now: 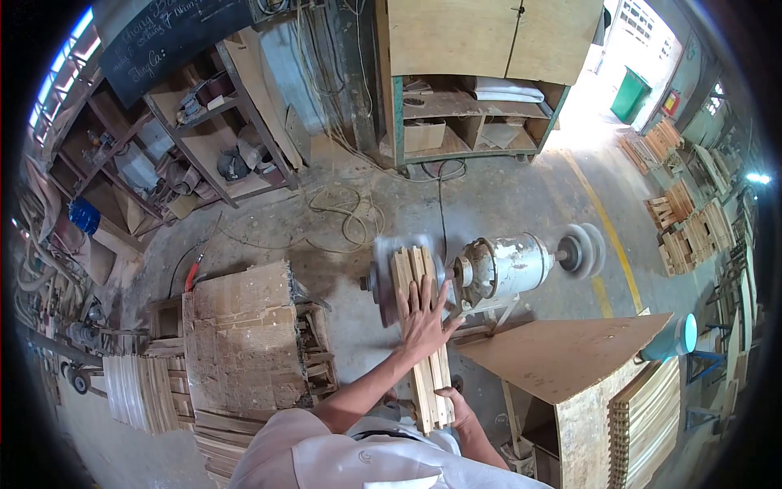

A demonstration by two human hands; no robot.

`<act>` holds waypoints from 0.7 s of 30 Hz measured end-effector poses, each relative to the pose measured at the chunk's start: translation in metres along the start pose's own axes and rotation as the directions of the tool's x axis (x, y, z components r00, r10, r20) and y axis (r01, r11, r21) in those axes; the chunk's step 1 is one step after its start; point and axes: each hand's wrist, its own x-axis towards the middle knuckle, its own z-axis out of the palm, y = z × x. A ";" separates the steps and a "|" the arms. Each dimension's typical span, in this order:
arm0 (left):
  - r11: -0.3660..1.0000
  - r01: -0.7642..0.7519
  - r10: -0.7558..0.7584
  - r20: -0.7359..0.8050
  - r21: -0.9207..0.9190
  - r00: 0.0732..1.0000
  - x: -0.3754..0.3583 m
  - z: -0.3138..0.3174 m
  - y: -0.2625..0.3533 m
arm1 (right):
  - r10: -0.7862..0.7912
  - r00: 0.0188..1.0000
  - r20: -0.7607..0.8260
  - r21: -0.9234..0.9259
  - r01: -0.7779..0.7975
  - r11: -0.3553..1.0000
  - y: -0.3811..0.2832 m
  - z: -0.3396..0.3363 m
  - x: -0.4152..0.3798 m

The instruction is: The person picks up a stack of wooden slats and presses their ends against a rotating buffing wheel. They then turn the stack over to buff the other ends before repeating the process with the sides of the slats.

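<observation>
A few pale wooden slats (429,376) lie side by side lengthwise in front of me, their far ends against the blurred, spinning sanding wheel (384,281). My left hand (423,319) rests flat on top of them near the wheel, fingers stretched and spread. At the near end, my right hand (458,406) is closed around the right edge of the slats, thumb on top; its other fingers are mostly hidden underneath. The wheel sits on the left shaft of a worn grey motor (507,267). On the motor's right shaft is a second round wheel (580,250).
Left stands a worn wooden table (240,338) beside stacked slats (138,393). To the right are a slanted brown board (562,350), a teal bucket (672,338) and another slat stack (648,424). A hose (350,216) coils on the floor before an open-shelved cabinet (481,106).
</observation>
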 end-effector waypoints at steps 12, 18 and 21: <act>0.994 0.061 -0.047 -0.151 0.093 0.987 0.074 0.016 -0.072 | -0.251 0.955 -0.157 -0.568 0.120 0.814 -0.104 0.049 0.096; 0.996 0.074 -0.067 -0.131 0.053 0.989 0.037 0.021 -0.049 | -0.293 0.925 -0.244 -0.642 0.072 0.763 -0.074 0.034 0.066; 0.998 0.068 -0.065 -0.109 0.018 0.992 0.009 0.020 -0.034 | -0.275 0.927 -0.256 -0.642 0.050 0.765 -0.050 0.028 0.046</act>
